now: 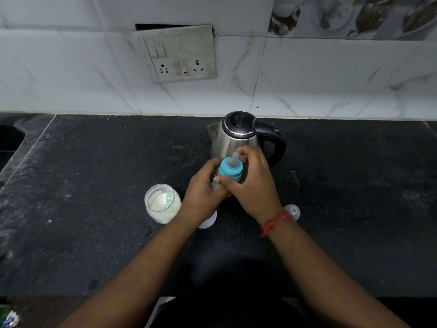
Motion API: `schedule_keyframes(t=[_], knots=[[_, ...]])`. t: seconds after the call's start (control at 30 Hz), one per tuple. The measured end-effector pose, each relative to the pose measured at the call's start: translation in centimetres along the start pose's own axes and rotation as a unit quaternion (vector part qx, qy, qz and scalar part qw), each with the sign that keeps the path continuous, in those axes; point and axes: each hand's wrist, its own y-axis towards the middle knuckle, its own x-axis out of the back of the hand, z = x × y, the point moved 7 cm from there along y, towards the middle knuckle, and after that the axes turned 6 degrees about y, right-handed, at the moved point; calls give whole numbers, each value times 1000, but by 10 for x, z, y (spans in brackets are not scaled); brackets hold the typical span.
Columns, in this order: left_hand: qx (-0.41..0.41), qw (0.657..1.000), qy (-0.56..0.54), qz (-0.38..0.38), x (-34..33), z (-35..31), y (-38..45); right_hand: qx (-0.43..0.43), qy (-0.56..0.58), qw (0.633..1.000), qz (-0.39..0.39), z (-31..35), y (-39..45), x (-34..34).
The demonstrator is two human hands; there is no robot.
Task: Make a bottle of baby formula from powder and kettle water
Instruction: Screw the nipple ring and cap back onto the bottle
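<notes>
Two bare hands meet over the middle of a black stone surface point(94, 209), both closed on a small baby bottle point(216, 185). The left hand point(203, 188) is the lower grip: its fingers wrap the clear body of the bottle from the left and hide most of it. The right hand point(254, 183) is the upper grip, with its thumb across the front and its fingers curled round the far side of the teal screw collar point(230, 171), which carries a clear teat point(234, 158). The bottle's long axis runs up and slightly away from the person, teat tilted toward the wall, so the collar lies directly above the left hand and inside the right hand's curl; any turn of the collar would happen about that axis, with the left hand holding the body steady. Whether the collar is going on or coming off cannot be told, nor what the bottle holds. Just behind the hands stands a steel electric kettle point(236, 138), lid shut, black handle to the right. Left of the left wrist stands an open jar of white formula powder point(162, 204) with a pale scoop point(169, 197) in it. A clear dome cap point(293, 211) lies beside the right wrist, which wears a red thread band point(275, 222).
</notes>
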Motion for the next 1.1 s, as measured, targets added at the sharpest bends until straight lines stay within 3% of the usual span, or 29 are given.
schedule_keyframes(t=[0.2,0.43,0.77,0.93,1.1], knots=[[-6,1000,-3,2,0,-4,1,24,31,999,-8,7,2,7],[-10,1000,17,3,4,-9,3,14,10,999,43,6,5,6],[-26,1000,17,0,1,-11,-1,-23,-65,997,-18,2,1,0],[-8,1000,-9,9,3,-7,-1,-57,60,996,12,-2,1,8],[-5,1000,0,15,5,-5,0,-46,47,997,34,-1,5,15]])
